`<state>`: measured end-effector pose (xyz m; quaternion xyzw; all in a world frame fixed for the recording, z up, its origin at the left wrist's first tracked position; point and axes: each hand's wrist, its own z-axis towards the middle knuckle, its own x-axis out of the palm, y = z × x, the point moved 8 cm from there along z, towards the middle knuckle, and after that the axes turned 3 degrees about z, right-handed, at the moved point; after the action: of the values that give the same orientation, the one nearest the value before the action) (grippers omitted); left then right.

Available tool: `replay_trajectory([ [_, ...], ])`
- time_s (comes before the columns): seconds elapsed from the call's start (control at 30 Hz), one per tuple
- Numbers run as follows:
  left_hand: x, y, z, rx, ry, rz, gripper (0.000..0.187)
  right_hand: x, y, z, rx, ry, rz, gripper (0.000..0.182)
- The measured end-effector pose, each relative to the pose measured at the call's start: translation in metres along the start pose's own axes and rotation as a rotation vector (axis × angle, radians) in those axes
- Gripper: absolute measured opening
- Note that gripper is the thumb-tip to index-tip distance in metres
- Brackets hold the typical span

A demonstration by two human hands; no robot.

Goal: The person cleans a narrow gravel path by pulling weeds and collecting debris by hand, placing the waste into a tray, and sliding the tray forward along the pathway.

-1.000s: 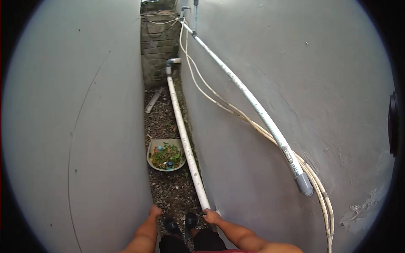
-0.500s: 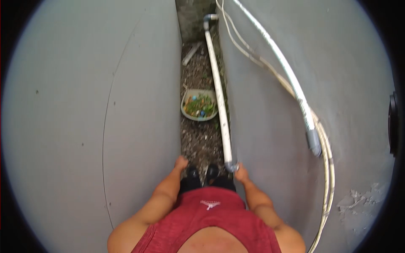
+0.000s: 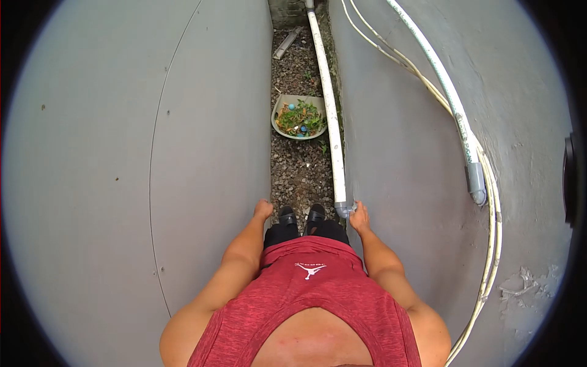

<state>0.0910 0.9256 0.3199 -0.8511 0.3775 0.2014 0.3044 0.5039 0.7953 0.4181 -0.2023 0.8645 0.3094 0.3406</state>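
Observation:
My left hand (image 3: 263, 209) hangs beside the left wall, its fingers curled into a fist with nothing showing in them. On the other side, my right hand (image 3: 361, 218) is at the lower end of a white pipe (image 3: 331, 110), its fingers closed at a small grey tap (image 3: 351, 210) next to the grey elbow (image 3: 341, 210). Its palm side is hidden. Farther along the gravel, a pale dustpan (image 3: 287, 133) holds green leaves, dry leaves and several blue bits.
Grey walls (image 3: 211, 122) stand close on both sides of a narrow gravel strip (image 3: 301, 171). A second pipe (image 3: 437, 67) with a grey end fitting and cream cables (image 3: 493, 244) run along the right wall. A pale strip (image 3: 287, 43) lies farther ahead.
The view has shifted, so the dustpan, pipe and both hands appear higher and slightly to the right. The picture is sharper. My hands stay near the same places beside the walls.

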Motion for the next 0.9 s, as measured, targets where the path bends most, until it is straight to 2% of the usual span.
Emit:
replay_trajectory([
  [0.33,0.004,-0.024,0.006,0.04,0.093,0.087,0.026,-0.003,0.019,0.005,-0.054,0.011,-0.013,0.053],
  [0.5,0.004,-0.04,0.002,0.055,0.142,0.127,0.026,-0.009,0.013,0.033,-0.065,-0.167,0.078,0.046],
  [0.63,0.039,-0.017,0.039,0.071,0.077,0.155,0.029,-0.004,0.002,0.089,0.038,-0.289,0.297,0.043],
  [0.73,0.081,0.0,0.077,0.026,0.172,0.285,0.033,0.01,0.01,0.14,0.018,-0.411,0.337,0.043],
  [0.8,0.089,-0.027,0.087,0.068,0.247,0.336,0.036,0.034,0.015,0.184,-0.009,-0.421,0.307,0.043],
  [0.87,0.107,-0.029,0.117,0.103,0.171,0.258,0.034,0.052,0.042,0.222,-0.188,-0.427,0.211,0.043],
  [0.9,0.119,-0.025,0.134,0.099,0.177,0.209,0.034,0.055,0.058,0.237,-0.208,-0.41,0.2,0.045],
])
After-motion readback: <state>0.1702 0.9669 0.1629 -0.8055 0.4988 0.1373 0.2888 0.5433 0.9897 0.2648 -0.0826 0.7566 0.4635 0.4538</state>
